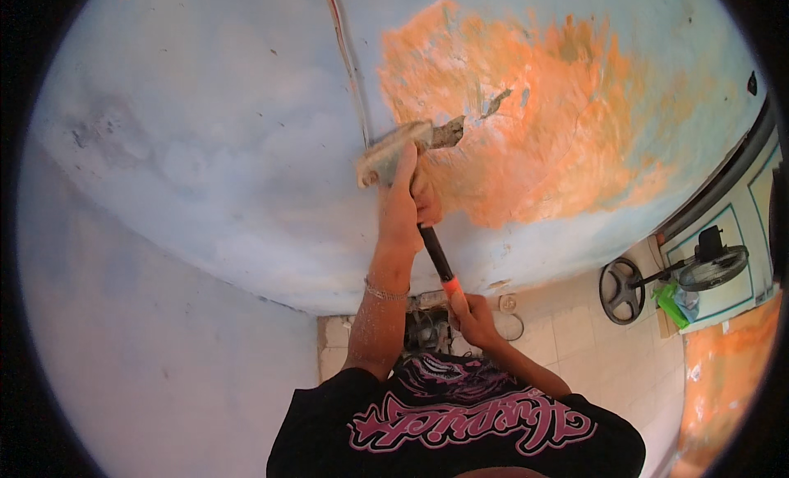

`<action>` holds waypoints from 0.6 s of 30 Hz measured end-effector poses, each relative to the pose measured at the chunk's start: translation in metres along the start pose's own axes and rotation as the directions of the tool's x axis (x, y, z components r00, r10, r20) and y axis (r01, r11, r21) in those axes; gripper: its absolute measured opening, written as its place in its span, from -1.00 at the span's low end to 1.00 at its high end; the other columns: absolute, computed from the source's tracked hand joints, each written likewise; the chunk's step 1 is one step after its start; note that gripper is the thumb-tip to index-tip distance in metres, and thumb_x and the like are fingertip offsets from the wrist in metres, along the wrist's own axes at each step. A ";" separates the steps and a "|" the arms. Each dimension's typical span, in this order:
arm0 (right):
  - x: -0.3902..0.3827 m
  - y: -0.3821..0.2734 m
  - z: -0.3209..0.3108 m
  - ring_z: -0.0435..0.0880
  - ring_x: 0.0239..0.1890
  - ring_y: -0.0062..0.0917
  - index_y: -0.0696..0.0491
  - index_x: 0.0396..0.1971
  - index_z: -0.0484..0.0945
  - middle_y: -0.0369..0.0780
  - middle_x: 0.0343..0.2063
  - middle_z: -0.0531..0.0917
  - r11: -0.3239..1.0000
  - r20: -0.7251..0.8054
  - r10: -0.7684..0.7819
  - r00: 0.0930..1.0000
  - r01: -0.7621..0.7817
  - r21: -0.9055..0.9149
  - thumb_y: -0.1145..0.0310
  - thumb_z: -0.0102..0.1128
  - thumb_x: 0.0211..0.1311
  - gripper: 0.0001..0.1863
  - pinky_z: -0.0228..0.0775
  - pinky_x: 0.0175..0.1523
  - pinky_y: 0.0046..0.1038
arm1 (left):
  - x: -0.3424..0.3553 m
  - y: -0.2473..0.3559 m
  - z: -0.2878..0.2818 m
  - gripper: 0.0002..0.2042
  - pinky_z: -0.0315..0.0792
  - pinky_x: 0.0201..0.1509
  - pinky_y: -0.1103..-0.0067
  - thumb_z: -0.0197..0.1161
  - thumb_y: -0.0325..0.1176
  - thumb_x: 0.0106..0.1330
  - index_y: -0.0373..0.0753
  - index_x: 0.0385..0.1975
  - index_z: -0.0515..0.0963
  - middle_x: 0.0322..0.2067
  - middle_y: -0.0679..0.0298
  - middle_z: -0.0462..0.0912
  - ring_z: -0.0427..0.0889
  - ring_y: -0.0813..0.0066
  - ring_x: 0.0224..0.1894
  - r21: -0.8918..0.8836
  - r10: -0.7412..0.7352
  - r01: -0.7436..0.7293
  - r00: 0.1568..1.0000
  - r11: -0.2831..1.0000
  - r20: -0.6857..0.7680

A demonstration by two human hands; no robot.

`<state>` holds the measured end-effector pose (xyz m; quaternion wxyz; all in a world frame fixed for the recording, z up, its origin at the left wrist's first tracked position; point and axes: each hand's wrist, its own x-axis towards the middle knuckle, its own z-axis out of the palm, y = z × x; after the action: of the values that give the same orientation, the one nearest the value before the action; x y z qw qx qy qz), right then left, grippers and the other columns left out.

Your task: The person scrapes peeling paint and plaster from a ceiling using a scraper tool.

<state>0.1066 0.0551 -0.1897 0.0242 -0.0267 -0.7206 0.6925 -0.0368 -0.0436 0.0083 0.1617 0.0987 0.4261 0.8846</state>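
Observation:
A tool with a wide, dusty beige head (393, 155) and a black handle (436, 252) is in both my hands, its head against the pale blue wall (271, 133). My left hand (404, 194) is closed close behind the head, with the thumb laid along it. Lower down, my right hand (472, 320) is wrapped round the handle near its orange-red end (450, 286). Just right of the head, grey-brown broken plaster (449, 133) shows in the wall. Around it spreads a large orange patch (551, 124) with whitish streaks. The exact kind of tool is not clear.
A thin cable (345, 59) runs down the wall to the tool head. At right a fan (713, 268) with a round black base (622, 290) lies tipped over by a green bag (672, 304) and a white door panel (715, 244). Beige floor tiles (575, 338) lie below.

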 end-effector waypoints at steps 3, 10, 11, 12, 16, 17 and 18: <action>-0.002 0.004 0.001 0.23 -0.69 -0.71 0.09 -0.71 0.29 -0.39 -0.77 0.28 0.999 0.020 0.037 0.999 -0.038 0.026 -0.09 -0.14 0.31 -0.43 0.04 -0.60 -0.56 | 0.000 -0.005 -0.006 -0.45 -0.17 -0.79 0.66 -0.01 0.09 0.32 0.02 -0.86 0.02 -0.89 0.53 -0.06 -0.10 0.68 -0.88 -0.008 -0.046 0.046 0.998 0.999 -0.034; -0.002 -0.012 0.003 0.26 -0.64 -0.70 0.13 -0.70 0.32 -0.39 -0.76 0.31 0.991 0.041 0.116 0.992 -0.118 0.057 -0.05 -0.13 0.31 -0.44 0.10 -0.57 -0.51 | -0.001 0.002 -0.002 -0.44 -0.16 -0.79 0.66 0.01 0.10 0.31 0.01 -0.86 0.01 -0.88 0.52 -0.04 -0.08 0.67 -0.88 0.022 -0.049 0.051 0.996 0.998 -0.077; -0.004 -0.012 0.004 0.26 -0.64 -0.70 0.13 -0.70 0.32 -0.39 -0.76 0.31 0.991 0.042 0.117 0.992 -0.119 0.057 -0.05 -0.13 0.31 -0.44 0.10 -0.57 -0.51 | -0.001 0.001 -0.002 -0.44 -0.16 -0.79 0.66 0.01 0.10 0.31 0.01 -0.86 0.01 -0.88 0.52 -0.04 -0.08 0.67 -0.88 0.022 -0.049 0.051 0.996 0.998 -0.079; -0.007 -0.012 0.005 0.26 -0.64 -0.71 0.12 -0.71 0.32 -0.40 -0.76 0.32 0.987 0.035 0.128 0.991 -0.131 0.093 -0.05 -0.12 0.31 -0.44 0.11 -0.57 -0.51 | -0.002 -0.001 -0.003 -0.44 -0.16 -0.79 0.66 0.01 0.10 0.31 0.01 -0.85 0.01 -0.88 0.53 -0.04 -0.08 0.67 -0.88 0.018 -0.054 0.055 0.997 0.998 -0.063; -0.011 -0.008 0.004 0.27 -0.64 -0.72 0.09 -0.72 0.33 -0.41 -0.75 0.34 0.977 0.064 0.160 0.985 -0.167 0.131 -0.06 -0.10 0.30 -0.45 0.12 -0.56 -0.54 | 0.000 -0.010 -0.009 -0.45 -0.16 -0.80 0.67 -0.01 0.10 0.32 0.01 -0.85 0.01 -0.88 0.54 -0.05 -0.08 0.68 -0.88 -0.009 -0.088 0.087 0.995 0.996 -0.045; -0.010 -0.014 0.003 0.28 -0.64 -0.72 0.11 -0.71 0.33 -0.40 -0.75 0.35 0.974 0.056 0.188 0.981 -0.194 0.115 -0.09 -0.09 0.29 -0.43 0.13 -0.57 -0.54 | 0.001 -0.008 -0.009 -0.45 -0.16 -0.80 0.67 -0.01 0.10 0.32 0.01 -0.85 0.01 -0.88 0.54 -0.05 -0.08 0.68 -0.88 -0.008 -0.090 0.090 0.995 0.996 -0.041; -0.008 -0.013 0.004 0.28 -0.64 -0.72 0.11 -0.71 0.33 -0.40 -0.75 0.35 0.974 0.051 0.188 0.981 -0.193 0.117 -0.09 -0.09 0.29 -0.43 0.13 -0.57 -0.54 | 0.003 -0.005 -0.009 -0.45 -0.16 -0.80 0.67 -0.02 0.10 0.32 0.01 -0.85 0.01 -0.88 0.54 -0.05 -0.09 0.69 -0.88 0.005 -0.059 0.059 0.998 0.998 -0.028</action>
<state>0.1145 0.0496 -0.1769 -0.0552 -0.0803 -0.6716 0.7345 -0.0417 -0.0463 -0.0008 0.1817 0.0744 0.4338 0.8794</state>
